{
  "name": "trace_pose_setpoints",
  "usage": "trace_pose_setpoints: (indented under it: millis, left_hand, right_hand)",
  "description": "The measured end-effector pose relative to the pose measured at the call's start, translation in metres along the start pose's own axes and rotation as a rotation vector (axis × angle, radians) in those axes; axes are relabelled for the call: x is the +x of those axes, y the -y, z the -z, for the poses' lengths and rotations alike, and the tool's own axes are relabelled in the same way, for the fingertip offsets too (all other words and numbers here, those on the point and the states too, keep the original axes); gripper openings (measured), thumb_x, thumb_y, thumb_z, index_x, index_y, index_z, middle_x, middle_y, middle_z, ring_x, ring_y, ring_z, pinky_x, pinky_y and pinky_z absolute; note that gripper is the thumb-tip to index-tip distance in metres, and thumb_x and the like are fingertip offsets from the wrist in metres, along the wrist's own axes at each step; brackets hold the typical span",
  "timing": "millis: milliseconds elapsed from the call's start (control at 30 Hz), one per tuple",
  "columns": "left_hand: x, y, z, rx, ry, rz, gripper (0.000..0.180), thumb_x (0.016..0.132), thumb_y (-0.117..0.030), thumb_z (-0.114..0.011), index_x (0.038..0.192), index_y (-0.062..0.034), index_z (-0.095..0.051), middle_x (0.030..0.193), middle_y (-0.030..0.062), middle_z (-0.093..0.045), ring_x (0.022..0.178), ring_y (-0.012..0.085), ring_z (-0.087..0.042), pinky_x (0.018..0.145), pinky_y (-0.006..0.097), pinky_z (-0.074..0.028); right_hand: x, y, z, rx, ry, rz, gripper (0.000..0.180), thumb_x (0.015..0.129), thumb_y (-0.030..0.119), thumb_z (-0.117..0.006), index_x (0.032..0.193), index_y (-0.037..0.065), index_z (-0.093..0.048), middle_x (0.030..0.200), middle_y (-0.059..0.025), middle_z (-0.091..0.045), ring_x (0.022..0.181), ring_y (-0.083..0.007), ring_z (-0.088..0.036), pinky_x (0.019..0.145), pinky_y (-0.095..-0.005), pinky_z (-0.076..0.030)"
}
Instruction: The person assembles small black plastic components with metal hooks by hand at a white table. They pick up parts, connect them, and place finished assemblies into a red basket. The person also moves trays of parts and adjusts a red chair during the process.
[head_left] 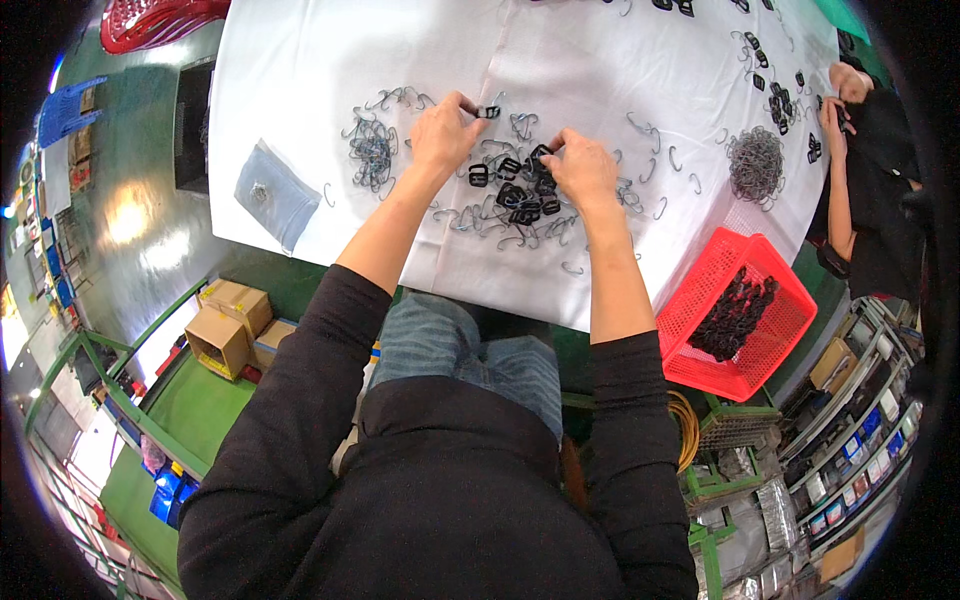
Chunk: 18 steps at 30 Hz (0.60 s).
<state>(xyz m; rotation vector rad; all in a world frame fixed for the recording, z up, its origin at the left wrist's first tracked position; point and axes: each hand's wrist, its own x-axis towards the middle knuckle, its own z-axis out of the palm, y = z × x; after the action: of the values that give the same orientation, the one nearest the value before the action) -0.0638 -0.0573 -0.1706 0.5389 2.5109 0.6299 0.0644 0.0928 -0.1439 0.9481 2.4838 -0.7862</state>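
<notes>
Between the fingertips of my left hand [443,132] is a small black buckle [489,112], held above the white cloth. My right hand [583,170] reaches into the pile of black buckles [518,203], its fingers closed at another black buckle [541,153] on the pile's upper right edge. Bent grey wire hooks [525,232] lie around and among the buckles. A larger heap of these hooks [372,152] sits to the left of my left hand. More loose hooks [645,128] are scattered to the right of my right hand.
A clear plastic bag [272,195] lies at the table's left. A red basket [738,310] of black pieces stands at the right edge. Beyond it are a round wire heap [756,166] and another person's hand [832,115]. Cardboard boxes [228,330] sit lower left.
</notes>
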Motion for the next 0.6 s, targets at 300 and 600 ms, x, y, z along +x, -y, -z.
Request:
trace_pose_setpoints:
  millis: [300, 600]
  left_hand:
    - [-0.003, 0.014, 0.033, -0.472, 0.34, 0.186, 0.029, 0.078, -0.031, -0.069, 0.089, -0.0042, -0.066, 0.066, -0.0012, -0.056, 0.059, 0.0098, -0.049, 0.055, 0.025, -0.04]
    - [-0.021, -0.018, -0.007, 0.023, 0.104, -0.055, 0.036, 0.075, -0.038, -0.071, 0.091, -0.0067, -0.064, 0.068, 0.0104, -0.064, 0.068, 0.0255, -0.064, 0.061, 0.037, -0.047]
  right_hand:
    - [-0.013, -0.031, 0.005, 0.323, -0.068, -0.264, 0.02, 0.069, 0.022, -0.07, 0.082, 0.006, -0.069, 0.076, -0.0101, -0.068, 0.073, -0.0227, -0.064, 0.069, -0.0329, -0.048]
    - [-0.044, -0.075, -0.001, 0.6, -0.09, -0.348, 0.024, 0.063, 0.022, -0.072, 0.076, 0.002, -0.07, 0.065, -0.0103, -0.064, 0.06, -0.018, -0.059, 0.062, -0.0301, -0.047]
